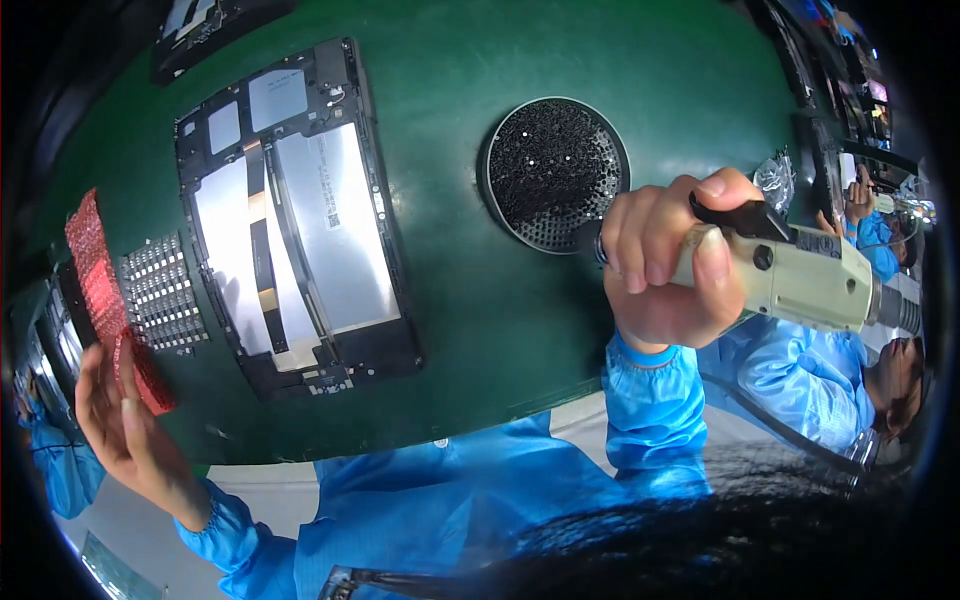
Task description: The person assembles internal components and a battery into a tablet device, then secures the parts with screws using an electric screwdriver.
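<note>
right hand (675, 265): fingers clenched around a powered screwdriver (805, 285), held in the air above the right side of the worktop (470, 330). its dark nose overlaps the lower right edge of a round dish (487, 180) in this view; contact cannot be told.

handling, estimated: the screwdriver looks moderately heavy, rigid, hard-shelled. best hold is the mid-barrel, fingers wrapped, thumb near the black lever (745, 218). casing is pale green, smooth, faceted; ribbed grey sleeve at the tail end.

left hand (120, 430): fingers loosely spread and slightly bent, clenching nothing that i can see, beside pink bubble wrap (95, 255) at the left of the worktop; touching or not, cannot tell. the wrap is probably feather-light, soft, easily pinched by an edge. surface pebbled, strip-like, one part folded over.

between the hands: opened tablet (335, 230), lying flat with its inside up. presumably thin, stiff at the frame, fragile inside; hold by the black outer rim, off the mirror-like silver panels and the dark flat ribbon cable (262, 260).

other textures: dish is circular with a pale rim and perforated floor, largely covered by tiny black screws (545, 165), grainy in mass. small metallic parts (160, 290) sit in tidy rows between wrap and tablet. crinkled clear bag (775, 180) near the right edge, glossy.
</note>
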The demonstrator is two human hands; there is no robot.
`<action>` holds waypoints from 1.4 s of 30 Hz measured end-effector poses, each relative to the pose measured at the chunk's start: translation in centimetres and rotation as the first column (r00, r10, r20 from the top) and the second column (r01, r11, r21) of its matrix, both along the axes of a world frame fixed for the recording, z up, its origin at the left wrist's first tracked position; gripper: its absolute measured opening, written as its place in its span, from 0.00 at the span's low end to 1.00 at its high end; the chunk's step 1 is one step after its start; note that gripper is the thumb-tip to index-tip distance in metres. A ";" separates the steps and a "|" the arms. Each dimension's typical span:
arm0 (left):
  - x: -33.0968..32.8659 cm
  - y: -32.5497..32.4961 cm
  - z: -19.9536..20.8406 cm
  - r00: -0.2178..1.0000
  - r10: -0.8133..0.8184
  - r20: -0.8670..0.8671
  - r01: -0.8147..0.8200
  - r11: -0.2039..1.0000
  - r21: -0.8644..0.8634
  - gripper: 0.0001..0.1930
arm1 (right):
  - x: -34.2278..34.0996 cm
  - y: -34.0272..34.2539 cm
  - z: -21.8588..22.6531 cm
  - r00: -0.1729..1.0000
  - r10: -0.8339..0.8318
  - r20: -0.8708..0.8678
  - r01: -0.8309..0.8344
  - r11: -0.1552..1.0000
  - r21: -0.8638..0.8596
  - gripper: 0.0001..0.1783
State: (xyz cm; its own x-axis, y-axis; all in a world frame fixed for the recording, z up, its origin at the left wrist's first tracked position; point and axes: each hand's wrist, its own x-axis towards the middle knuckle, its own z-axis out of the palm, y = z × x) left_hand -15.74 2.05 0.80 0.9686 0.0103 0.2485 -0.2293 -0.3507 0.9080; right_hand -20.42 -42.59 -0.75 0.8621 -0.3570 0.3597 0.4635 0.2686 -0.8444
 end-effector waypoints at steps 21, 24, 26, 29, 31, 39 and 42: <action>-3.3 2.7 -1.6 0.964 0.258 -0.070 -0.263 0.962 -0.069 0.21 | 0.1 1.1 -0.7 0.999 0.042 -0.032 -0.043 0.998 -0.038 0.16; -1.8 -0.5 -1.2 0.970 0.207 -0.125 -0.181 0.965 0.191 0.18 | -0.5 0.4 -0.9 0.998 0.058 -0.039 -0.062 0.993 -0.105 0.15; 0.3 -0.5 -2.2 0.999 -0.007 -0.048 0.020 0.963 0.270 0.20 | -1.4 -0.1 -1.2 0.999 -0.013 -0.053 0.007 0.992 -0.122 0.18; 1.3 -0.1 -0.2 0.979 -0.205 0.008 0.165 0.809 0.564 0.20 | -1.3 -0.5 -2.0 0.997 0.069 0.047 -0.064 0.993 -0.103 0.25; 1.9 0.4 0.3 0.956 -0.284 -0.066 0.268 0.766 0.584 0.21 | -1.2 -1.7 -0.2 0.997 -0.010 0.073 0.014 0.998 -0.054 0.27; 6.9 1.7 0.5 0.857 -0.515 0.012 0.390 0.664 0.638 0.32 | 0.3 3.5 3.1 0.976 0.062 0.207 -0.090 0.988 0.129 0.28; 9.4 1.1 -1.5 0.844 -0.536 0.003 0.337 0.535 0.775 0.39 | 2.2 7.9 3.6 0.970 0.076 0.231 -0.120 0.976 0.183 0.23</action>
